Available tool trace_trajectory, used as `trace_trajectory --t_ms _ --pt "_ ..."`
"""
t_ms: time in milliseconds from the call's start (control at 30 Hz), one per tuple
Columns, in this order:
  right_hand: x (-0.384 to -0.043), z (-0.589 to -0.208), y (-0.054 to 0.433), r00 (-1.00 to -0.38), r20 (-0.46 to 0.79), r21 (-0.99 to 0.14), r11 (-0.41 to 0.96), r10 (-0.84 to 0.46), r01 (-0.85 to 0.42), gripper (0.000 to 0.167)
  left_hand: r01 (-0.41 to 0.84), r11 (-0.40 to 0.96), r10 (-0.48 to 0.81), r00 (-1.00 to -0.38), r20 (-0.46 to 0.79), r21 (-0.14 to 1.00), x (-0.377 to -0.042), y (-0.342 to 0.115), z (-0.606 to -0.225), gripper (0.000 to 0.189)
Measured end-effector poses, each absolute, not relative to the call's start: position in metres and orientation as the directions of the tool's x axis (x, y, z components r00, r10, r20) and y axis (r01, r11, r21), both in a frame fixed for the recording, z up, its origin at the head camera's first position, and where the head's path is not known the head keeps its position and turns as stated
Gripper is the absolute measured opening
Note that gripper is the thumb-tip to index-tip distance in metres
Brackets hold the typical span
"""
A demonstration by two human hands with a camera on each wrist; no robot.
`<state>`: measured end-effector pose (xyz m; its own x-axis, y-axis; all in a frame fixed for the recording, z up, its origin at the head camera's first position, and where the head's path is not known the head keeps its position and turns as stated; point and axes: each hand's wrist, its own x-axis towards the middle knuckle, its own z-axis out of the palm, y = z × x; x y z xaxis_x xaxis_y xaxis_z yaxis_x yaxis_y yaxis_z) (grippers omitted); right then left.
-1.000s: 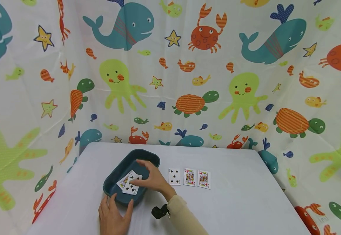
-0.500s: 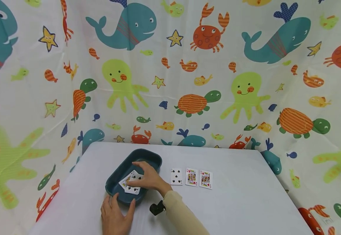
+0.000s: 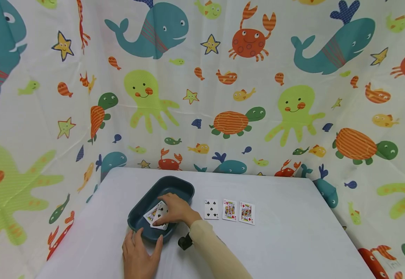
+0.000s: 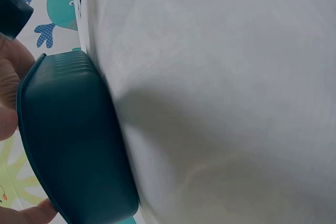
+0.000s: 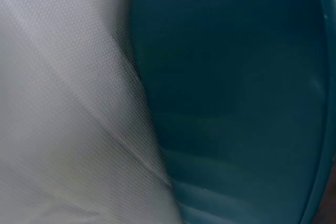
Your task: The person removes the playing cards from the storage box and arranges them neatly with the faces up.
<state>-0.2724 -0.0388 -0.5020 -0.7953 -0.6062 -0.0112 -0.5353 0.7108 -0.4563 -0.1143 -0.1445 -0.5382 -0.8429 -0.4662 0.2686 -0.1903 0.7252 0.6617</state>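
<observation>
Pale table (image 3: 293, 232); white cards (image 3: 156, 214) overlap in teal tray (image 3: 150, 195); left hand (image 3: 139, 255) spread, right hand's (image 3: 179, 210) grip unclear.

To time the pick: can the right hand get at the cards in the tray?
Likely yes: the right hand is over the open-topped tray, close to the cards; contact is unclear.

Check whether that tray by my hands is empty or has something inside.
Not empty: the head view shows face-up playing cards inside the tray, partly covered by the right hand.
</observation>
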Motion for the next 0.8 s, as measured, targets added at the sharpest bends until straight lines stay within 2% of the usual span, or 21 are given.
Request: trace_trajectory --t_ms 333,800 --pt "-0.274 -0.505 -0.047 -0.802 -0.079 -0.285 0.785 -0.591 -0.55 0.087 -0.174 0.731 -0.457 -0.843 0.284 0.66 -0.115 -0.143 -0.537 0.075" --pt "-0.273 -0.508 -0.054 -0.801 -0.114 -0.215 0.801 -0.588 -0.558 0.083 -0.228 0.721 -0.47 -0.855 0.22 0.654 -0.114 -0.142 -0.534 0.079"
